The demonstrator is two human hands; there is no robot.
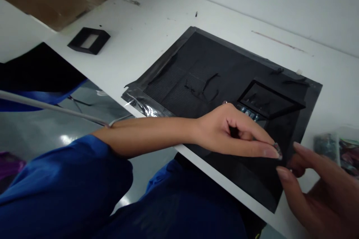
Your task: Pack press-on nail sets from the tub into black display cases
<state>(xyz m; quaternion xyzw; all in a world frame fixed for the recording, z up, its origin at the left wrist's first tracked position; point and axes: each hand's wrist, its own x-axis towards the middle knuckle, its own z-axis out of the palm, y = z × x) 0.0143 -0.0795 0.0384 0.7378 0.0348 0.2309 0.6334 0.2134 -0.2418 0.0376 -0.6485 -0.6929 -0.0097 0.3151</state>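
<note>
Head view: a person in a blue sleeve [56, 183] leans over a white tabletop [146, 15], both hands above or near a black mat [238, 56]. The left hand [215, 130] reaches across it from the left, thumb and index finger pinched on a small speckled piece [277, 151]. The right hand [322, 190] is at the lower right, its thumb and index fingertips parted from each other; whether its curled fingers hold something tiny, I cannot tell. The hands are apart, with only a narrow gap between their fingertips. The piece lies on the left hand's side of this gap, just up and to the left of the right thumb; its longer axis seems to slant down towards that thumb. The left hand is nearer, being in contact with it.

Just beyond the left hand's fingers is a black-framed clear panel [267, 99], with small bluish pieces [248, 113] beside it. Near the right hand, on its outer side, are blurred containers [327, 147].
</note>
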